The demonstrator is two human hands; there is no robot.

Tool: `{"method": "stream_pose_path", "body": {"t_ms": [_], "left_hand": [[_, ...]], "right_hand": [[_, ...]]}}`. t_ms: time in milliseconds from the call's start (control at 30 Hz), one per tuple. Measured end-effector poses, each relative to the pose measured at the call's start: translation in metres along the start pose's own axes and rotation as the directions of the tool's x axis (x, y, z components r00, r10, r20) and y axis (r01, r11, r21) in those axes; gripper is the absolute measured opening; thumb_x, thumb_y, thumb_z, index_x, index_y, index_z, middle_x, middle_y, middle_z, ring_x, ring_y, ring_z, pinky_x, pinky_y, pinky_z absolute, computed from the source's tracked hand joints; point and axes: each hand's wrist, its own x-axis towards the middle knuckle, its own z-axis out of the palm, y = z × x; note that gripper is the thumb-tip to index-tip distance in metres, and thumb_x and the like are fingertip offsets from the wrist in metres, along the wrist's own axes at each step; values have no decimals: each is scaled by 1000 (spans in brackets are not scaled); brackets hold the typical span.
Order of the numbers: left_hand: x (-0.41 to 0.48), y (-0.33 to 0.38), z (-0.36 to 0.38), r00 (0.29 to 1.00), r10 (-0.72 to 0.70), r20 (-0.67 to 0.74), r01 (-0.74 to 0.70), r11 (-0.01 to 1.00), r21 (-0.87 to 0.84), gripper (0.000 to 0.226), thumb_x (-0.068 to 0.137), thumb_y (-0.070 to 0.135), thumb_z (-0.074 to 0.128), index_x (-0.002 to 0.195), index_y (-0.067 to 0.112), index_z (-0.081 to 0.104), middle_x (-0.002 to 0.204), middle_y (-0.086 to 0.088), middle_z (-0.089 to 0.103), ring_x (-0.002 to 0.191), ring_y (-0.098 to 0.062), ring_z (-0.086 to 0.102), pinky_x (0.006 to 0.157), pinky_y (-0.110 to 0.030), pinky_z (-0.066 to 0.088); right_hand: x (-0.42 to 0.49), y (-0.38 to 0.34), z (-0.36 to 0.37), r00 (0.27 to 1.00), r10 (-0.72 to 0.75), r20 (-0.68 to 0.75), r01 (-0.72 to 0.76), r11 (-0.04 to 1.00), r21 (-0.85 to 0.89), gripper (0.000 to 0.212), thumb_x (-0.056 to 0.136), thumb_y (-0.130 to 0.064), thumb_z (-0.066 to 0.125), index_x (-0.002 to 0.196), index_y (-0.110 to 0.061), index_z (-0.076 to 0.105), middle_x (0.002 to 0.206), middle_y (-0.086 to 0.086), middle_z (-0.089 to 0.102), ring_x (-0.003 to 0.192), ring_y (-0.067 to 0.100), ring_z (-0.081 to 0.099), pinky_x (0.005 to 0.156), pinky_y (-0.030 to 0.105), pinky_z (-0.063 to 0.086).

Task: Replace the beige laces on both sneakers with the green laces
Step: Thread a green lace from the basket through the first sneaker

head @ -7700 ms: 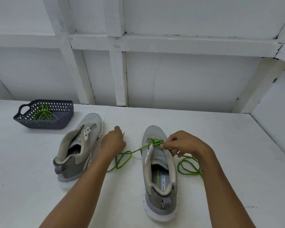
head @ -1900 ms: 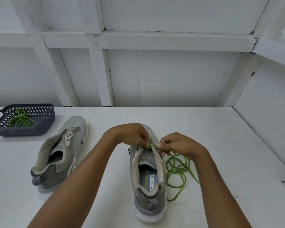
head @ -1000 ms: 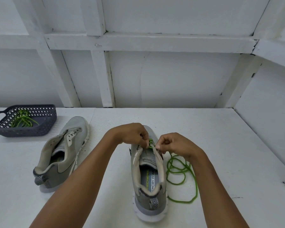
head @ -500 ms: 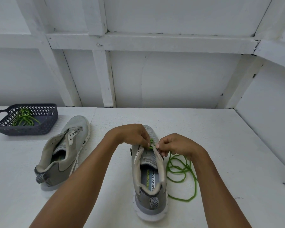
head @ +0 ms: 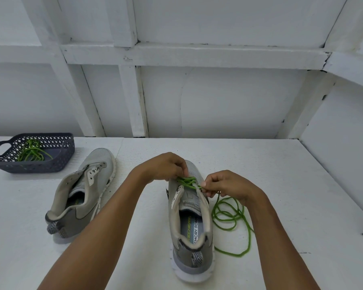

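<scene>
A grey sneaker (head: 192,231) stands in front of me, heel toward me, with a green lace (head: 231,216) threaded through its front eyelets. My right hand (head: 228,184) pinches this lace at the shoe's right eyelet row, and the loose length lies coiled on the table to the right. My left hand (head: 168,166) holds the shoe's left eyelet flap beside the crossings, fingers curled. A second grey sneaker (head: 82,191) lies to the left, tilted, with no lace in it.
A dark perforated basket (head: 57,162) sits at the far left and holds another green lace (head: 30,152). A white panelled wall rises behind the white table (head: 281,185), with a side wall close on the right.
Since a second ago both hands have stayed at the front eyelets. The coiled lace on the right has shifted slightly. Earlier, a lace end lay left of the shoe; now all slack lies right.
</scene>
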Motion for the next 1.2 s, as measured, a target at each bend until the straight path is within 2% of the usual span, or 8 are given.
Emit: {"method": "stream_pose_path", "body": {"t_ms": [167,333,500,700,800,933,1100,1200], "left_hand": [[-1,1,2,997,-3,77,-4,996,94,11,87,16,66,85,20,77,74,8,66,66,-3,50,61,-20,38],[0,3,3,994,5,107,-26,979,204,11,87,23,69,88,15,76,99,-8,70,81,-10,54,75,-29,42],[-1,6,4,991,12,133,-36,983,179,8,87,14,67,91,12,73,85,3,67,76,-7,54,73,-26,43],[0,7,1,989,25,145,-48,986,159,9,86,13,68,93,11,73,80,9,66,77,-7,56,75,-31,48],[-1,3,-1,994,8,111,-18,996,86,14,90,22,66,94,12,74,84,0,65,77,-11,51,65,-26,41],[-1,-4,-5,1000,-6,27,5,1000,14,12,88,17,64,89,13,76,90,-11,66,79,-16,47,62,-26,37],[-2,-1,-1,998,4,56,-7,999,50,6,85,19,72,86,18,77,78,5,68,72,-6,53,65,-20,40],[0,1,4,996,17,83,-26,993,112,7,84,18,72,88,14,77,78,4,69,74,-7,55,72,-26,43]], "right_hand": [[0,-5,2,1000,28,2,-28,999,-19,30,96,-36,60,80,-14,73,70,-2,68,62,2,57,64,25,35],[1,-3,2,1000,11,28,-10,999,-38,22,93,-30,66,76,-16,72,75,-1,70,66,2,58,63,22,36],[1,-1,1,998,-56,-2,56,998,25,6,90,-10,69,87,-5,70,70,-6,68,60,-3,58,56,8,42],[4,3,1,997,-74,-16,75,996,57,8,87,4,67,86,-3,69,67,-7,66,62,-3,60,61,10,45],[2,2,-1,998,-56,-22,58,995,76,2,88,-7,69,87,-7,69,66,-8,66,62,-1,58,59,13,43],[3,1,-3,1000,2,10,-2,1000,-15,17,90,-29,69,90,-12,70,74,-9,69,71,3,60,67,20,41],[3,-2,2,999,-7,33,7,1000,10,11,91,-18,69,92,-8,70,78,-4,69,70,3,61,60,12,42],[1,-2,1,1000,6,25,-6,1000,-1,10,90,-20,69,85,-12,69,79,-1,69,69,3,60,64,17,40]]}}
